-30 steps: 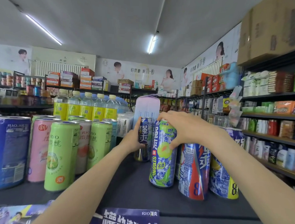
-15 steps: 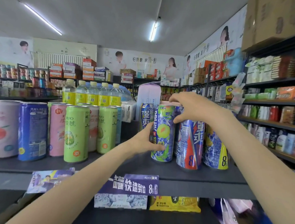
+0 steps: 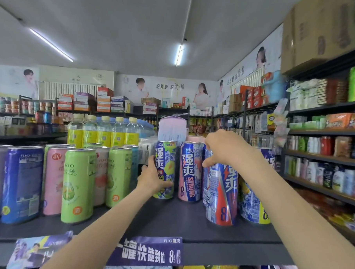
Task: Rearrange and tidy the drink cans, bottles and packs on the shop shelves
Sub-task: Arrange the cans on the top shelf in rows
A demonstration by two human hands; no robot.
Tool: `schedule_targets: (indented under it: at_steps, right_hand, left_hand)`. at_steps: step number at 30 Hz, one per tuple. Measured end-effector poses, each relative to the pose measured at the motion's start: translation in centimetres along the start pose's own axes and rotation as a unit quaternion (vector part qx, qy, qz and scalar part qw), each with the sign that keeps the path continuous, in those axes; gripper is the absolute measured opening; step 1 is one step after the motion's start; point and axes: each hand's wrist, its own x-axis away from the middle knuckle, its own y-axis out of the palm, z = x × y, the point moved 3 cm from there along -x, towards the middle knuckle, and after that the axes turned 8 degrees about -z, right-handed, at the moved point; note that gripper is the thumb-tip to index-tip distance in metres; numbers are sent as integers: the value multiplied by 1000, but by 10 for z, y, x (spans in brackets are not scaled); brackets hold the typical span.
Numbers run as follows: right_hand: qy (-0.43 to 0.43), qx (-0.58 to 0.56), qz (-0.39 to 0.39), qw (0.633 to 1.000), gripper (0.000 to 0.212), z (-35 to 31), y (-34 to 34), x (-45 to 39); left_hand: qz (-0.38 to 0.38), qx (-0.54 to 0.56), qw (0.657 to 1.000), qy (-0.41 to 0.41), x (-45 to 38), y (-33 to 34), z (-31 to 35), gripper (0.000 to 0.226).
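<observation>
Several tall blue RIO cans stand on the dark shelf (image 3: 168, 221). My left hand (image 3: 151, 179) grips the side of the blue can with the green fruit (image 3: 166, 166), which stands upright on the shelf. Right of it stands a blue and pink can (image 3: 190, 171). My right hand (image 3: 222, 150) comes from above, its fingers and thumb curled over the top of the blue and red can (image 3: 223, 197) nearer the front. A blue and yellow can (image 3: 253, 200) stands behind my right forearm, partly hidden.
On the left of the shelf stand slim green (image 3: 78, 185), pink (image 3: 53, 179) and blue cans (image 3: 22, 184). Yellow-labelled bottles (image 3: 103, 131) and a pale purple carton (image 3: 172, 128) are behind. A purple price sign (image 3: 147, 251) hangs on the shelf's front edge. Stocked shelves (image 3: 325, 132) line the right.
My left hand moved from a can at the back onto the green-fruit can. My right hand shifted from that can's top to the red can. The pink can now shows between them.
</observation>
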Motion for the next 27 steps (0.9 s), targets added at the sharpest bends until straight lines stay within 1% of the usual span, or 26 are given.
schedule_targets:
  at_steps: [2, 4, 5, 7, 9, 11, 13, 14, 16, 17, 19, 21, 23, 25, 27]
  right_hand:
    - [-1, -5, 1, 1000, 55, 1, 1, 0]
    - [-5, -5, 8, 1000, 46, 2, 3, 0]
    - [-3, -5, 17, 1000, 44, 3, 4, 0]
    - [1, -3, 31, 1000, 52, 3, 6, 2]
    - [1, -6, 46, 999, 50, 2, 6, 3]
    - [-4, -13, 53, 998, 48, 3, 6, 3]
    - [-11, -21, 49, 999, 58, 6, 7, 2]
    - [-14, -31, 46, 998, 62, 8, 8, 3]
    - [-23, -65, 38, 997, 64, 14, 6, 7]
    - [-29, -84, 34, 995, 64, 17, 5, 9]
    - [-40, -103, 28, 993, 65, 19, 4, 14]
    - [-43, -109, 24, 993, 67, 19, 5, 18]
    - [-42, -114, 27, 992, 69, 19, 8, 18]
    - [-40, -122, 29, 991, 69, 21, 10, 18]
    - [-42, -132, 28, 990, 70, 22, 12, 18]
  left_hand:
    - [2, -7, 1000, -8, -8, 6, 1, 106]
    - [5, -11, 1000, -9, -12, 11, 0, 107]
    - [6, -10, 1000, -7, -13, 12, -1, 108]
    - [6, -8, 1000, -1, -11, 14, -5, 109]
    - [-2, 12, 1000, 5, -12, 17, -10, 111]
    - [-37, 57, 998, 15, -11, 18, -14, 120]
    - [-81, 104, 991, 29, -11, 18, -17, 129]
    - [-92, 109, 989, 32, -10, 17, -17, 129]
    - [-90, 94, 991, 35, -9, 15, -18, 123]
    - [-78, 77, 993, 42, -9, 14, -16, 122]
    - [-60, 59, 995, 52, -7, 15, -13, 124]
    - [-69, 58, 995, 52, -5, 17, -11, 126]
    - [-86, 91, 991, 46, -10, 19, -13, 133]
    - [-70, 108, 991, 33, -10, 18, -4, 147]
    - [-65, 100, 992, 32, -3, 18, 14, 148]
